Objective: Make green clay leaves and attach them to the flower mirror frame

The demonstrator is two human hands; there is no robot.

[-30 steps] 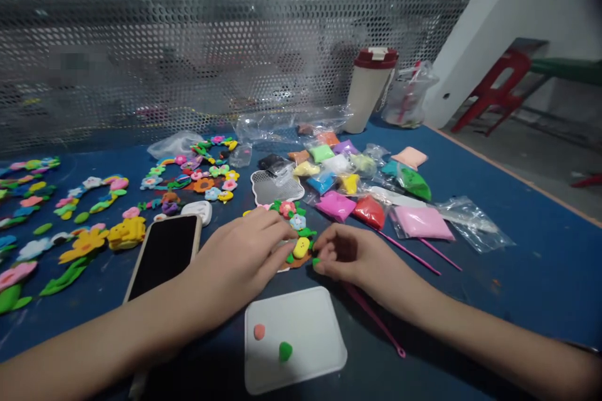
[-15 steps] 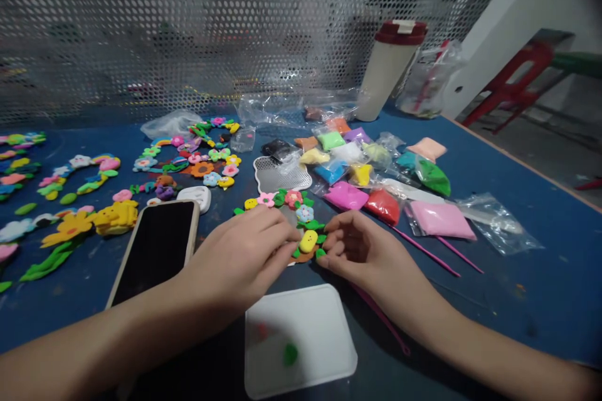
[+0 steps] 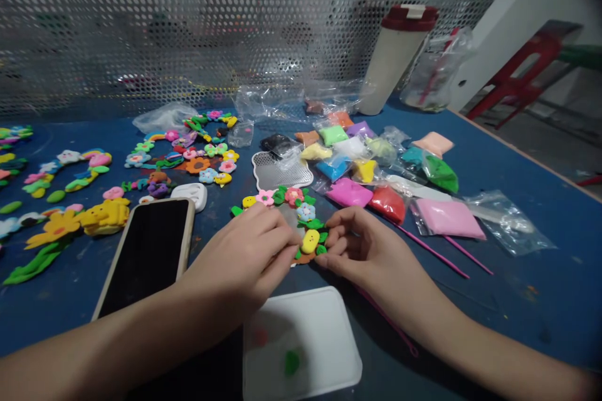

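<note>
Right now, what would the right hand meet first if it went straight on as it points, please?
The right hand would probably meet the small green leaves beside the yellow oval piece first; whether it touches them is unclear.

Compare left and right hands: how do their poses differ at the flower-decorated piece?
Left hand lies back-up, covering the near-left part of the flower-decorated piece; right hand is turned sideways at its right edge.
Left hand's thumb and index sit close together; right hand's are apart.
Both are bare.
</note>
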